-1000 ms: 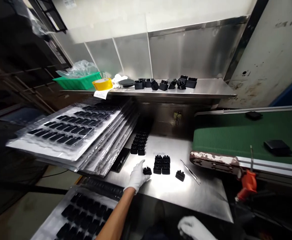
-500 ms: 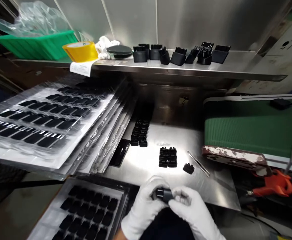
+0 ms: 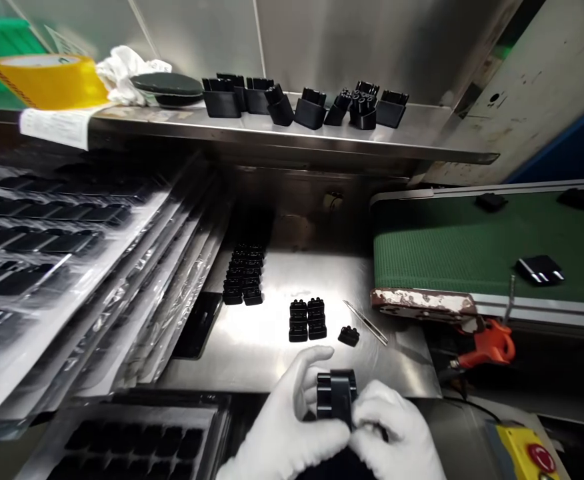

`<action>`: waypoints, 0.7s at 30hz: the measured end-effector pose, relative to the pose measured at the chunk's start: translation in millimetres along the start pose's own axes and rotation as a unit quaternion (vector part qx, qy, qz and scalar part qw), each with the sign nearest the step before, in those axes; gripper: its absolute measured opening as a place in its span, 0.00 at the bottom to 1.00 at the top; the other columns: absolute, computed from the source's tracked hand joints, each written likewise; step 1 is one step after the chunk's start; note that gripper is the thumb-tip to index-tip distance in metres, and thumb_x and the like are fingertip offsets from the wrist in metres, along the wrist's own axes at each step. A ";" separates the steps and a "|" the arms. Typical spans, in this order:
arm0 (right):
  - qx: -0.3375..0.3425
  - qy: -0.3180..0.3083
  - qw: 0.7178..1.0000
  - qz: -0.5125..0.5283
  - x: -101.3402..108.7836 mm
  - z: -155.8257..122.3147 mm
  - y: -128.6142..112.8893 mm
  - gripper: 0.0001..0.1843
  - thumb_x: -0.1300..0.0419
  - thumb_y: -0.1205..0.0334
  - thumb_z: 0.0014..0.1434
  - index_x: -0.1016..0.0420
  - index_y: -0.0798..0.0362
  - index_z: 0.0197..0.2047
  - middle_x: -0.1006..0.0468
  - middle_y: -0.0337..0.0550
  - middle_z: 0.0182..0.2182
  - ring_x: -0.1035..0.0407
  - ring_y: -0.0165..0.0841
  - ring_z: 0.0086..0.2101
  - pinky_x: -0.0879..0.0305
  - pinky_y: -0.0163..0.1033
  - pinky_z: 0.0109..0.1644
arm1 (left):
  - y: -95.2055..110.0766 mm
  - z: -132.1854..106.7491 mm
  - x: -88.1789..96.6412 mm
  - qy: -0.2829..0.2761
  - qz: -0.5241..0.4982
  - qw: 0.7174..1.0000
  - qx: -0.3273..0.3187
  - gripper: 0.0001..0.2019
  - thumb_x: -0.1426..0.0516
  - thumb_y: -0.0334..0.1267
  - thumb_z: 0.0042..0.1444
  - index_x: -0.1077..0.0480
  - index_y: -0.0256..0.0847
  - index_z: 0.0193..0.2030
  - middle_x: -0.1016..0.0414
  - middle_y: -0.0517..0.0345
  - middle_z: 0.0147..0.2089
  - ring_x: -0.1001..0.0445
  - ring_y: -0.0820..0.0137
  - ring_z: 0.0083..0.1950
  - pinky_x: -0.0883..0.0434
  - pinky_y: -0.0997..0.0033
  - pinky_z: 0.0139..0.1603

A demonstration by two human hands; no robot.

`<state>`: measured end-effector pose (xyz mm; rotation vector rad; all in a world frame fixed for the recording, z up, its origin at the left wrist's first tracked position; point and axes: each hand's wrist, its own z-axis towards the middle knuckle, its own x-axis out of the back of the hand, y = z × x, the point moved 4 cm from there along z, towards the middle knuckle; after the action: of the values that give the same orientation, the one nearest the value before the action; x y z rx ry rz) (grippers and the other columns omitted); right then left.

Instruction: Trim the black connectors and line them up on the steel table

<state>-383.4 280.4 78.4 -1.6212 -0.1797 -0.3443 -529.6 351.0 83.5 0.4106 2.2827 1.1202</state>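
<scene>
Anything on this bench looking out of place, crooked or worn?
Two things stand out. One loose black part lies askew on the steel table, apart from the neat block of parts. The conveyor's end guard has badly chipped paint. Both gloved hands hold another black part.

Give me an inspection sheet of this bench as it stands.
Surface: steel bench, shiny, bare in patches.
Job's things: black plastic part held in front of the bench edge; small block of like parts, one loose part, long block.
Clutter: tweezers; tilted stack of blister trays; shelf with yellow tape roll, black housings.
Grippers: left hand and right hand, white-gloved, both gripping the part.
Cables: nothing seen.
Surroundings: green conveyor belt carrying black pieces; orange-handled tool.
</scene>
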 end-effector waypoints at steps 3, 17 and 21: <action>0.008 0.005 1.000 0.001 -1.5 0.9 -2.5 0.05 0.34 0.65 0.52 0.23 0.48 0.27 0.32 0.36 0.23 0.35 0.29 0.26 0.40 0.35 0.30 | 13.2 3.3 -4.1 0.010 0.029 1.000 0.001 0.25 0.38 0.23 0.38 0.32 0.40 0.46 0.27 0.57 0.38 0.28 0.65 0.40 0.31 0.70 0.39; -0.288 -0.064 0.824 0.484 -31.9 7.9 -3.1 0.27 0.31 0.49 0.49 0.45 0.53 0.20 0.49 0.28 0.12 0.59 0.19 0.15 0.62 0.32 0.21 | 25.0 -4.3 17.4 -0.007 0.230 0.933 -0.278 0.23 0.38 0.23 0.51 0.29 0.51 0.50 0.28 0.55 0.51 0.28 0.63 0.51 0.30 0.66 0.51; -0.284 -0.043 0.873 0.394 -40.8 7.0 -10.0 0.27 0.31 0.47 0.47 0.43 0.54 0.18 0.48 0.29 0.12 0.55 0.20 0.17 0.64 0.33 0.23 | -1.6 2.8 15.5 -0.021 -0.022 0.997 -0.077 0.40 0.29 0.25 0.34 0.36 0.49 0.56 0.30 0.51 0.54 0.29 0.57 0.53 0.31 0.61 0.54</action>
<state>-424.1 291.9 74.1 -2.1307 0.5680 0.3487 -540.2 359.4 75.5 0.3194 2.1396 1.2442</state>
